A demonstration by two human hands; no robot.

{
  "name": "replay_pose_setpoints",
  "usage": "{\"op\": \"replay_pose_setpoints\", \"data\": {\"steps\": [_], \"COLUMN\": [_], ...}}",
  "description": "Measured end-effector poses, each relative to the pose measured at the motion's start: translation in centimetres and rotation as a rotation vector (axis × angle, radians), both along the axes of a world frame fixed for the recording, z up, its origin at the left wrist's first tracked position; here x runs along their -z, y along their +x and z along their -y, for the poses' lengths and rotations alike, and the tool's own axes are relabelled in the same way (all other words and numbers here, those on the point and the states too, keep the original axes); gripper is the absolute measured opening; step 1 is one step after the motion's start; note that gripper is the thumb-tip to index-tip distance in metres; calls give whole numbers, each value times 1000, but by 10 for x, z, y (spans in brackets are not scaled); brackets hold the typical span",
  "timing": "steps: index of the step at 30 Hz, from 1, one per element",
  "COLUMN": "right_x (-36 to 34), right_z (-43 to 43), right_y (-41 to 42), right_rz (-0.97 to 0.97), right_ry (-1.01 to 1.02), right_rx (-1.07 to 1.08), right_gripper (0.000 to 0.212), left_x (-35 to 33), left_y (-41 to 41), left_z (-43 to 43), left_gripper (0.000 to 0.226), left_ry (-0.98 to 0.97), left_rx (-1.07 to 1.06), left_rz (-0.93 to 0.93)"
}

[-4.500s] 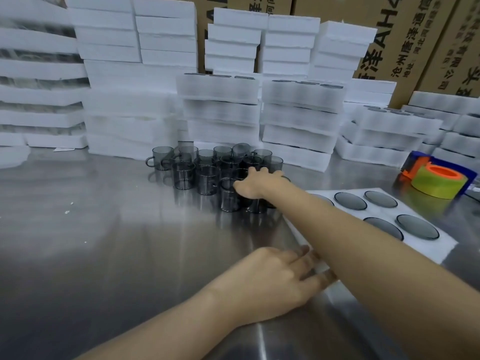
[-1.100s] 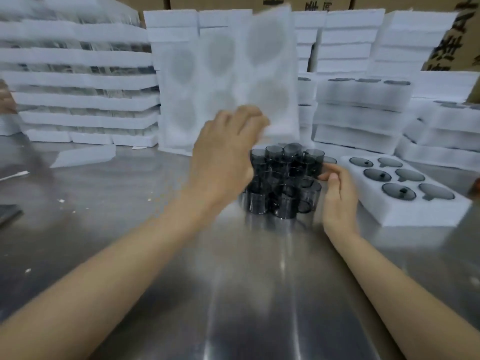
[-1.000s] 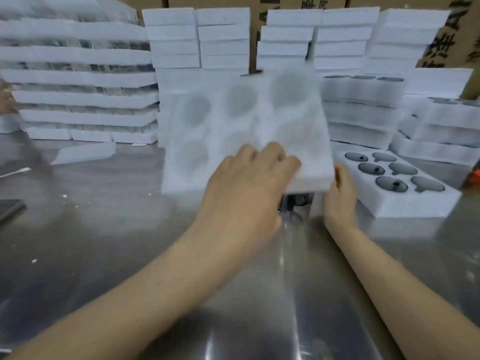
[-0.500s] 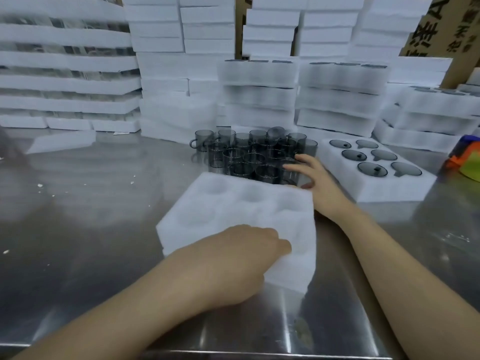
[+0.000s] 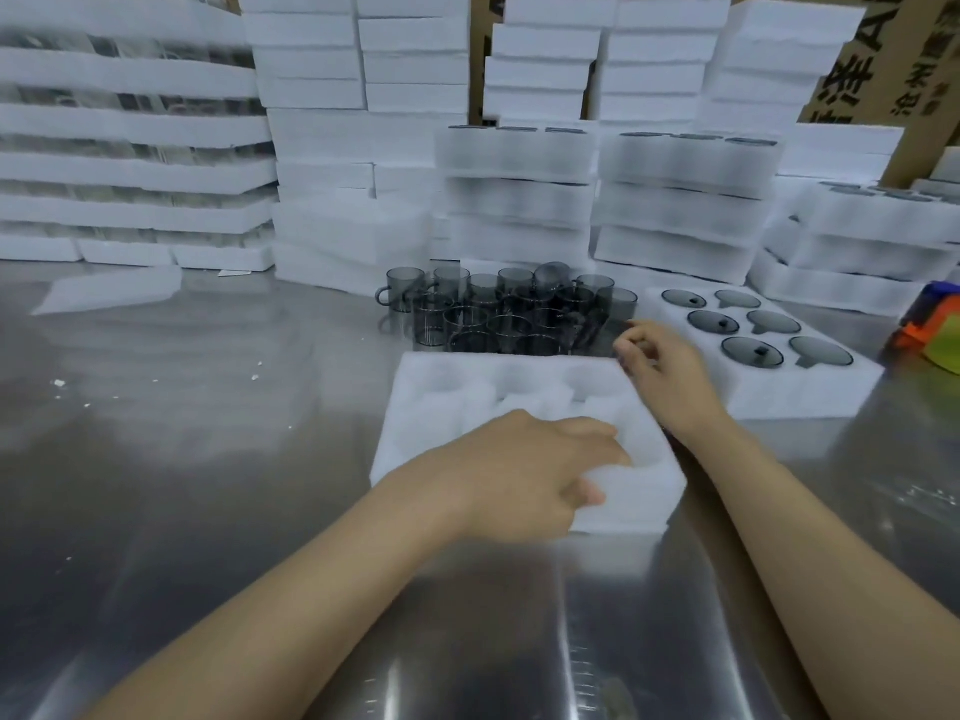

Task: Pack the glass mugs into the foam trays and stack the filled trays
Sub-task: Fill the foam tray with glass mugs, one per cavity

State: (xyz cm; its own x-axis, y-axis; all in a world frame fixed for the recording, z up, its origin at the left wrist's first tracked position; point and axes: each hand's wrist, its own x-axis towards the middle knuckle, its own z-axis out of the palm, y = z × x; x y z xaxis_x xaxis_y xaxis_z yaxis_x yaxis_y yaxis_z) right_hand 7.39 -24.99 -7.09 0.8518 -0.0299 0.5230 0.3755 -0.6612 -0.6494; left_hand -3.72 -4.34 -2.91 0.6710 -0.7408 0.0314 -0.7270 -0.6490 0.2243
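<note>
An empty white foam tray (image 5: pixel 519 397) with round pockets lies flat on the steel table (image 5: pixel 208 459) in front of me. My left hand (image 5: pixel 530 475) grips its near right part, fingers over a pocket and thumb on the front wall. My right hand (image 5: pixel 660 366) hovers at the tray's far right corner with loosely curled fingers, holding nothing. Right behind the tray stands a tight cluster of several smoky grey glass mugs (image 5: pixel 498 314). To the right lies a filled foam tray (image 5: pixel 753 392) with mugs sunk in its pockets.
Tall stacks of foam trays (image 5: pixel 519 200) wall off the back of the table, with cardboard boxes (image 5: pixel 883 54) behind. An orange and blue tape dispenser (image 5: pixel 930 330) sits at the right edge. A loose foam slab (image 5: pixel 109 293) lies at the far left.
The left hand has set the empty tray down flat before the mugs. The right hand has drawn back from the mug cluster to the tray's far right corner.
</note>
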Motion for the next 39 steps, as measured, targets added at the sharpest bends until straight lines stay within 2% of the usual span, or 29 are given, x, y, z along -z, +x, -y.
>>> {"op": "replay_pose_setpoints", "data": {"steps": [4, 7, 8, 9, 11, 13, 14, 15, 17, 19, 21, 26, 29, 31, 34, 37, 39], "right_x": [-26, -50, -57, -63, -73, -74, -69, -62, -48, -41, -40, -38, -38, -38, -38, -38, -38], "right_z": [-3, -19, -27, -37, -59, -83, -92, -100, -108, -109, -108, -108, -108, -108, -107, -108, -109], "right_y": [-10, -28, -33, -36, -39, -36, -34, -32, -30, -31, -33, -35, -33, -33, -33, -35, -37], "right_rz": [135, 75, 73, 81, 85, 57, 39, 19, -23, -48, -63, -72, -33, -9, -18, -64, -92], "right_ry": [208, 583, 648, 668, 644, 569, 537, 511, 433, 347, 309, 220, 106, 37, 20, 28, 29], "right_rx": [79, -134, -194, -228, -270, -285, -289, -301, -355, -426, -487, -562, -550, -554, -570, -605, -611], "right_gripper": [14, 16, 20, 29, 37, 27, 20, 18, 30, 42, 52, 61, 64, 64, 65, 65, 64], "left_x": [12, 18, 18, 16, -6, -34, -43, -47, -27, 11, 34, 31, 31, 32, 31, 22, 19], "left_y": [-1, -8, -9, -8, -6, 16, 30, 43, 65, 81, 90, 96, 95, 92, 90, 100, 103], "left_z": [4, 12, 15, 14, 4, -22, -37, -52, -74, -84, -81, -65, -68, -69, -66, -63, -63], "left_gripper": [42, 44, 45, 46, 39, 34, 31, 29, 25, 28, 30, 29, 45, 54, 55, 40, 39], "left_ry": [-87, -33, -64, -185, -661, -1176, -1373, -1524, -1696, -1631, -1484, -1461, -1478, -1494, -1478, -1480, -1493], "left_rx": [6, -10, -33, -59, -70, -121, -179, -262, -462, -637, -680, -561, -497, -443, -417, -483, -478], "left_rz": [249, 474, 527, 556, 502, 414, 376, 358, 328, 225, 72, -200, -391, -438, -458, -468, -541]}}
